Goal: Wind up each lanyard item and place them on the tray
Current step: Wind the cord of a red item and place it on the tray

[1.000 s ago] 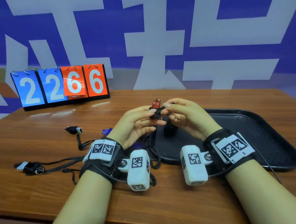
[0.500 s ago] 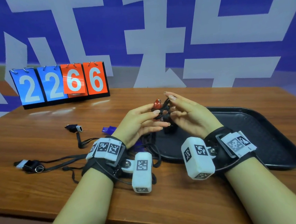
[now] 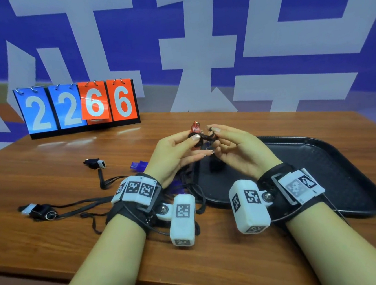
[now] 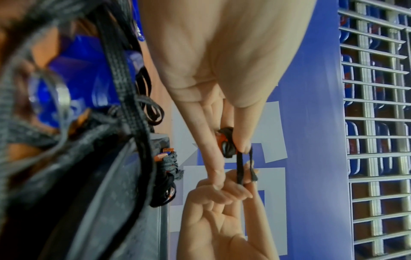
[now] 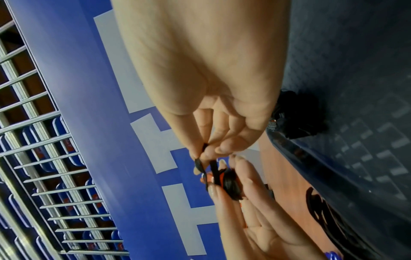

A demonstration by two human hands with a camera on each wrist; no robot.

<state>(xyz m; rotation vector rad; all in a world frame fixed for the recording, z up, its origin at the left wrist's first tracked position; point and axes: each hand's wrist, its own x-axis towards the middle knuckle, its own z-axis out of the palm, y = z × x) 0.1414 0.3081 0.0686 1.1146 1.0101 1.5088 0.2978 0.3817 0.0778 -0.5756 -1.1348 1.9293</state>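
Observation:
A small red item (image 3: 195, 127) with black lanyard cord wound round it is pinched by my left hand (image 3: 193, 139) above the left end of the black tray (image 3: 323, 175). My right hand (image 3: 213, 134) pinches the loose end of the cord (image 3: 207, 137) close beside it. In the left wrist view the thumb and a finger clamp the red item (image 4: 225, 144), and the cord (image 4: 240, 167) runs to the right hand. In the right wrist view the cord (image 5: 213, 167) leads to the wound item (image 5: 229, 183). One wound black item (image 3: 215, 165) lies on the tray.
Left of the tray, loose lanyard items lie on the wooden table: a black-and-white one (image 3: 95, 163), a blue one (image 3: 138, 165) and another black-and-white one (image 3: 36, 209), their cords trailing under my left wrist. A flip scoreboard (image 3: 78, 107) stands at the back left.
My right hand has swung up and back down beside the red item, carrying the cord end round it. The left hand has kept its hold, nearly still.

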